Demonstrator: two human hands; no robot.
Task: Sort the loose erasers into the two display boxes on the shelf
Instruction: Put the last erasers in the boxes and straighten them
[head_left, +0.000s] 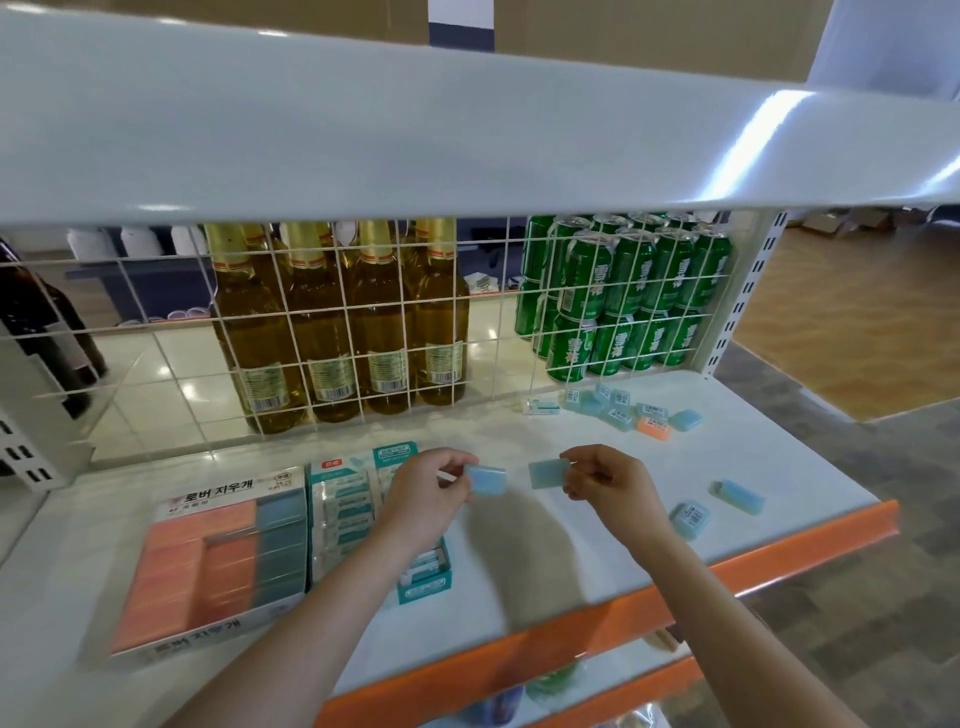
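Two blue erasers, one per hand, both mid-frame above the white shelf (545, 561). My left hand (431, 493) pinches the chunky blue eraser (484, 478) by its left end, long axis running left-right. My right hand (608, 483) pinches the flatter blue eraser (548, 473) at its right end, also lying left-right. Fingers on both are curled in tight. At lower left sit the pink-and-blue display box (208, 561) and, just right of it, the teal display box (363, 519). More loose erasers (623, 410) are piled by the green cans (623, 291), upper right.
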